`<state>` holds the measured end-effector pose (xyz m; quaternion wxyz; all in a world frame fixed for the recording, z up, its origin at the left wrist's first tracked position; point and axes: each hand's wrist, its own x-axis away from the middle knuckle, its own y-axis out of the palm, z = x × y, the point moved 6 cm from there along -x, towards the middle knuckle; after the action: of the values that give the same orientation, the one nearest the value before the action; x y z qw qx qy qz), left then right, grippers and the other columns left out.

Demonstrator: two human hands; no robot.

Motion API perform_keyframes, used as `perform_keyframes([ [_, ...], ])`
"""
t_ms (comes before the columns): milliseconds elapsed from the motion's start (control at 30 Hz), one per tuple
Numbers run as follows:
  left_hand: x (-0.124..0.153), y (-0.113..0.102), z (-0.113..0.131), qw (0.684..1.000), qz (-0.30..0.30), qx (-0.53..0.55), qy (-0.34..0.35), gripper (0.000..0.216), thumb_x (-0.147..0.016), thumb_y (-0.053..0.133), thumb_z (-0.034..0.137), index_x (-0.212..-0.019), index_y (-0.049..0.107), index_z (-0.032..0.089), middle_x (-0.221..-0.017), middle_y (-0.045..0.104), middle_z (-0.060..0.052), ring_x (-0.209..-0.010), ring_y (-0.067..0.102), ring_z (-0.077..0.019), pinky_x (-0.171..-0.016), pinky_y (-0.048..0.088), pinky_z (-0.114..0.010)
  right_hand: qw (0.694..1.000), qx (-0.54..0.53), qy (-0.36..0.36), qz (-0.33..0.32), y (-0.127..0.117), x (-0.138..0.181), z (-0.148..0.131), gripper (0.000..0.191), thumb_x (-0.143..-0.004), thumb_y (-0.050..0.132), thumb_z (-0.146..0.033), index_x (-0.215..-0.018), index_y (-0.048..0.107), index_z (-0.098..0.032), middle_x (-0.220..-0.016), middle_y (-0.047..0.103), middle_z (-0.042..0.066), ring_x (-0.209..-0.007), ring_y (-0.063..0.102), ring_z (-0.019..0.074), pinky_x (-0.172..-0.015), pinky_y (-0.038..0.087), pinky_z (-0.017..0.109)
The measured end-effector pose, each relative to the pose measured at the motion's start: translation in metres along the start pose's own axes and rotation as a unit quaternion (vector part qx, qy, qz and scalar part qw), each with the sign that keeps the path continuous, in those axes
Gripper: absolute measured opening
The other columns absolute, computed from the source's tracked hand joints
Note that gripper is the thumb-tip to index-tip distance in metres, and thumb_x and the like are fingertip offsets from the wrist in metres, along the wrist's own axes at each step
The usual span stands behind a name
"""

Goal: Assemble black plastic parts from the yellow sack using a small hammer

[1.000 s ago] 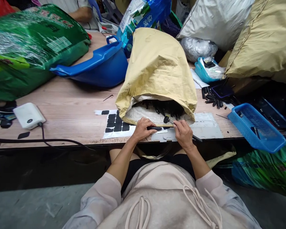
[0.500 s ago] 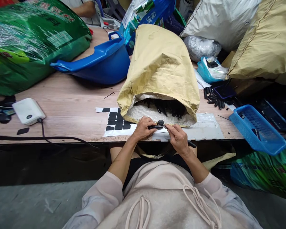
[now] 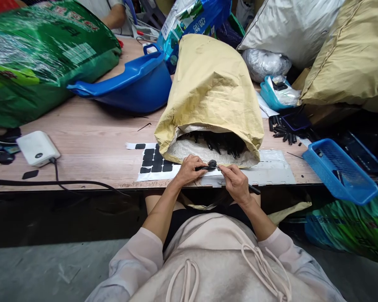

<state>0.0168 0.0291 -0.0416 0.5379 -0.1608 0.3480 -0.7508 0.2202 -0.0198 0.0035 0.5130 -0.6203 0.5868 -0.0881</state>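
Note:
At the table's front edge, my left hand [image 3: 190,170] is closed on a slim black part [image 3: 204,168]. A small round black piece [image 3: 212,164] sits at that part's right end. My right hand [image 3: 234,180] pinches a thin tool, its tip close to the round piece and its black handle [image 3: 254,190] sticking out below the palm. The tool's exact kind is unclear. Just beyond both hands lies a yellow woven sack [image 3: 214,79], its mouth facing me, with many black parts [image 3: 219,140] inside. A white sheet of black rounded stickers [image 3: 156,161] lies left of my left hand.
A blue basin [image 3: 129,86] and a large green bag [image 3: 50,58] stand at the left, near a white device [image 3: 38,147] with a cable. At the right are a blue basket [image 3: 340,170], loose black pieces [image 3: 285,131] and full sacks. Another person's arm [image 3: 115,16] shows at the back.
Both hands stay in almost the same place. The round black piece sits slightly lower and looks tilted differently; otherwise little differs.

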Motion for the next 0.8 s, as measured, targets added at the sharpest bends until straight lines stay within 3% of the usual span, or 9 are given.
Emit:
perform_keyframes([
  [367,-0.001,0.0,0.001,1.0,0.01,-0.026,-0.009,0.023,-0.086,0.078,0.03,-0.108,0.083,0.027,-0.095,0.071,-0.004,-0.097,0.055,-0.0247,-0.095,0.043,-0.041,0.999,0.026,0.032,0.005,-0.001,0.007,0.017,0.032,-0.108,0.049,-0.026,-0.127,0.075,-0.027,-0.098,0.071,0.004,-0.089,0.068,0.015,-0.08,0.054,0.024],
  [633,0.0,0.0,0.005,0.998,0.024,-0.058,-0.006,0.023,-0.082,0.082,0.034,-0.103,0.081,0.025,-0.093,0.07,-0.005,-0.098,0.057,-0.0265,-0.093,0.044,-0.041,0.978,0.202,0.001,0.044,-0.008,0.002,0.043,0.025,-0.105,0.055,-0.027,-0.112,0.079,-0.026,-0.089,0.068,0.006,-0.083,0.054,0.0198,-0.078,0.041,0.032],
  [800,0.001,0.001,0.002,0.998,0.022,-0.054,-0.01,0.021,-0.086,0.08,0.037,-0.102,0.08,0.025,-0.092,0.07,-0.004,-0.098,0.057,-0.0263,-0.093,0.043,-0.041,0.975,0.217,0.023,0.041,-0.001,0.007,0.048,0.024,-0.103,0.057,-0.029,-0.114,0.078,-0.026,-0.094,0.067,0.007,-0.085,0.05,0.0211,-0.077,0.036,0.034],
])
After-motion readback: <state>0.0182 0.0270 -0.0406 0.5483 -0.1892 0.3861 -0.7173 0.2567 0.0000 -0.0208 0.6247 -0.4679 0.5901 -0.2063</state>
